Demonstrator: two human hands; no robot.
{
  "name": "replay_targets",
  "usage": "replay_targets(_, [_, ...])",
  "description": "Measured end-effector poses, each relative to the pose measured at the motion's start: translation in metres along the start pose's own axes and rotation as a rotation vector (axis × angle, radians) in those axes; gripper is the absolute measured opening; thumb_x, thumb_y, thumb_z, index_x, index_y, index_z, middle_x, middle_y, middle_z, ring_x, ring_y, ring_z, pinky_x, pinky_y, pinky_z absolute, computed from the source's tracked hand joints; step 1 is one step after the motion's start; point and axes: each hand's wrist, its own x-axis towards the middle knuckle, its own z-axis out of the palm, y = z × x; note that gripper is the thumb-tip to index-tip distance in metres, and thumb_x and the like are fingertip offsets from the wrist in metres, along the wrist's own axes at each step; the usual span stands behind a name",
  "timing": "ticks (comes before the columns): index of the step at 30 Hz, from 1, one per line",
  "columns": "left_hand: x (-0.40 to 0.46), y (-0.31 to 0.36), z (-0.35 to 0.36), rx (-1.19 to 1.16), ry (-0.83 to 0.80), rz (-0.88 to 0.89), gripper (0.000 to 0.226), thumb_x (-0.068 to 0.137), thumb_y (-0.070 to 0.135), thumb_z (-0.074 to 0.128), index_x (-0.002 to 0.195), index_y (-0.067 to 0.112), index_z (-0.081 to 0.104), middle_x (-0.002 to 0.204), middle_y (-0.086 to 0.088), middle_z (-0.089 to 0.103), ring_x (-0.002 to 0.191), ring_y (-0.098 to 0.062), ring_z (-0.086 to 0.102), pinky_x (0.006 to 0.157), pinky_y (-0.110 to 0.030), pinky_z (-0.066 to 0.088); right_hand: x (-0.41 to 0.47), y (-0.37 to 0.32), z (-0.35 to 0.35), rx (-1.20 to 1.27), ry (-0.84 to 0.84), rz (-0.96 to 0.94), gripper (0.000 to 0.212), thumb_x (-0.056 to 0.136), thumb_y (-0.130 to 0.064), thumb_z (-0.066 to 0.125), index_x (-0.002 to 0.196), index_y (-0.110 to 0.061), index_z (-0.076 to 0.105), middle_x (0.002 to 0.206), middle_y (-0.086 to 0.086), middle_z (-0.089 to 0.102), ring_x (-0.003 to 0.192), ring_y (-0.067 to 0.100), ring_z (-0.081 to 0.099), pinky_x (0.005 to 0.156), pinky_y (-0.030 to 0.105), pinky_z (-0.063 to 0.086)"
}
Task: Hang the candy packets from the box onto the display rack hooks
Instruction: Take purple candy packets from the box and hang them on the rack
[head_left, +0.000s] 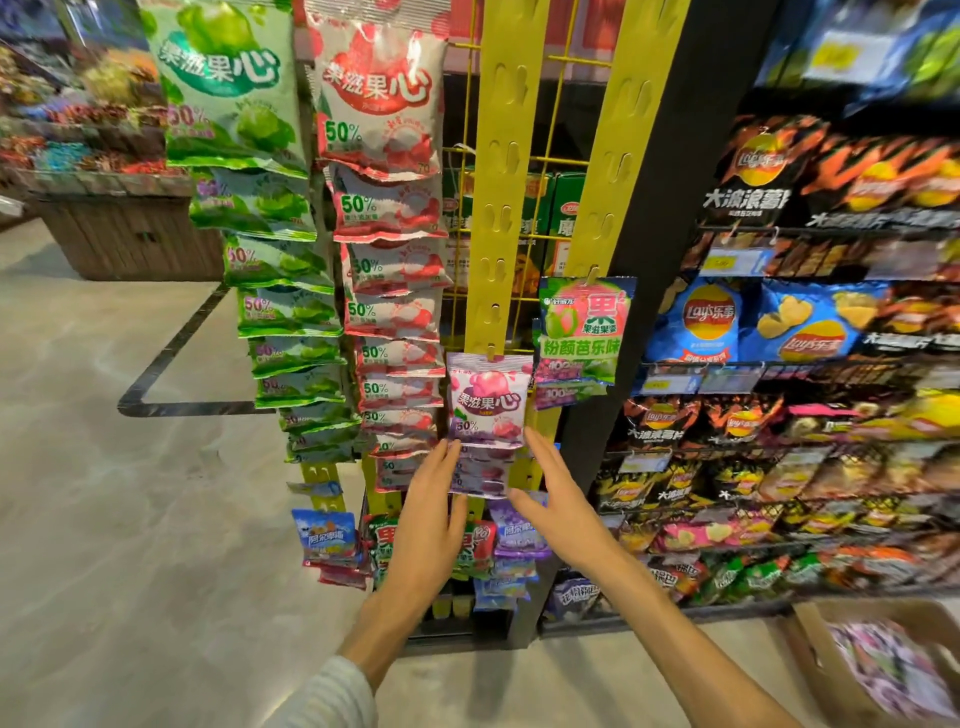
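Note:
A purple candy packet (487, 402) hangs from a hook on the yellow clip strip (496, 208) at the middle of the display rack, with more purple packets (480, 475) below it. My left hand (428, 519) is open, fingertips at the lower left corner of the packets. My right hand (558, 499) is open too, fingers spread at their lower right edge. Neither hand holds a packet. The cardboard box (810, 639) with purple packets (883, 670) inside stands on the floor at the lower right.
Green packets (275, 260) and red packets (395, 270) fill the two strips on the left. A second yellow strip (618, 156) carries a green and pink packet (584, 327). Shelves of crisp bags (810, 332) stand on the right. Bare floor (130, 493) lies on the left.

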Motion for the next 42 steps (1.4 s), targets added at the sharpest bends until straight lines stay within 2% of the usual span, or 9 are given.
replay_targets(7, [-0.032, 0.010, 0.033, 0.402, -0.111, 0.077, 0.062, 0.107, 0.040, 0.044, 0.162, 0.025, 0.021, 0.169, 0.001, 0.018, 0.157, -0.021, 0.012, 0.126, -0.047, 0.022, -0.042, 0.052, -0.034, -0.421, -0.046, 0.001, 0.089, 0.097, -0.053, 0.061, 0.162, -0.040, 0.002, 0.171, -0.013, 0.001, 0.158, 0.010, 0.001, 0.128, 0.044, 0.015])
replay_targets(13, [-0.046, 0.062, 0.103, 0.549, -0.251, 0.107, 0.060, 0.105, 0.051, 0.031, 0.159, 0.024, 0.033, 0.167, -0.004, 0.027, 0.155, -0.026, 0.022, 0.123, -0.051, 0.028, -0.090, 0.117, -0.095, -0.698, -0.111, 0.026, 0.092, 0.095, -0.061, 0.056, 0.164, -0.032, 0.002, 0.172, -0.001, 0.003, 0.159, 0.020, -0.001, 0.128, 0.046, 0.008])
replay_targets(18, [-0.062, 0.126, 0.194, 0.608, -0.410, 0.188, 0.063, 0.094, 0.054, 0.036, 0.141, 0.020, 0.060, 0.149, -0.007, 0.055, 0.137, -0.030, 0.054, 0.101, -0.053, 0.052, -0.150, 0.184, -0.164, -0.740, -0.134, 0.139, 0.093, 0.092, -0.071, 0.051, 0.163, -0.033, 0.004, 0.172, -0.001, 0.002, 0.159, 0.022, -0.004, 0.127, 0.052, 0.004])
replay_targets(25, [-0.078, 0.213, 0.324, 0.633, -0.559, 0.361, 0.063, 0.104, 0.055, 0.024, 0.142, 0.020, 0.060, 0.151, -0.008, 0.053, 0.140, -0.030, 0.050, 0.115, -0.047, 0.025, -0.247, 0.267, -0.266, -0.742, -0.095, 0.333, 0.092, 0.095, -0.069, 0.048, 0.164, -0.029, 0.003, 0.172, 0.002, 0.001, 0.159, 0.026, -0.004, 0.126, 0.051, 0.001])
replay_targets(27, [-0.078, 0.239, 0.356, 0.630, -0.611, 0.394, 0.071, 0.105, 0.058, 0.010, 0.143, 0.022, 0.058, 0.153, -0.007, 0.052, 0.140, -0.029, 0.050, 0.117, -0.048, 0.033, -0.269, 0.290, -0.291, -0.728, -0.063, 0.409, 0.092, 0.094, -0.071, 0.047, 0.163, -0.032, 0.000, 0.172, 0.001, 0.002, 0.159, 0.025, -0.003, 0.126, 0.051, 0.001])
replay_targets(31, [-0.075, 0.284, 0.418, 0.576, -0.719, 0.468, 0.064, 0.101, 0.060, 0.024, 0.143, 0.024, 0.057, 0.150, -0.005, 0.055, 0.138, -0.029, 0.053, 0.109, -0.050, 0.046, -0.308, 0.332, -0.335, -0.725, 0.012, 0.531, 0.104, 0.078, -0.086, 0.025, 0.164, -0.031, 0.001, 0.172, 0.002, 0.004, 0.159, 0.024, 0.000, 0.127, 0.052, 0.005])
replay_targets(33, [-0.070, 0.301, 0.450, 0.551, -0.764, 0.523, 0.068, 0.103, 0.061, 0.019, 0.143, 0.023, 0.058, 0.149, -0.005, 0.056, 0.138, -0.028, 0.053, 0.113, -0.048, 0.041, -0.324, 0.352, -0.353, -0.698, 0.056, 0.584, 0.108, 0.072, -0.087, 0.016, 0.164, -0.031, 0.003, 0.171, 0.002, 0.008, 0.158, 0.026, 0.004, 0.126, 0.053, 0.007])
replay_targets(36, [-0.056, 0.324, 0.499, 0.539, -0.812, 0.610, 0.068, 0.104, 0.060, 0.018, 0.143, 0.021, 0.058, 0.148, -0.005, 0.057, 0.137, -0.027, 0.054, 0.113, -0.044, 0.026, -0.340, 0.377, -0.380, -0.688, 0.112, 0.664, 0.096, 0.086, -0.082, 0.032, 0.163, -0.031, 0.007, 0.169, 0.002, 0.014, 0.156, 0.027, 0.012, 0.124, 0.052, 0.014])
replay_targets(42, [-0.006, 0.372, 0.600, 0.488, -0.912, 0.734, 0.067, 0.105, 0.059, 0.017, 0.143, 0.022, 0.058, 0.147, -0.004, 0.058, 0.137, -0.025, 0.054, 0.115, -0.041, 0.030, -0.342, 0.428, -0.441, -0.622, 0.211, 0.824, 0.099, 0.077, -0.083, 0.022, 0.160, -0.029, 0.015, 0.166, 0.006, 0.023, 0.153, 0.029, 0.020, 0.124, 0.048, 0.017])
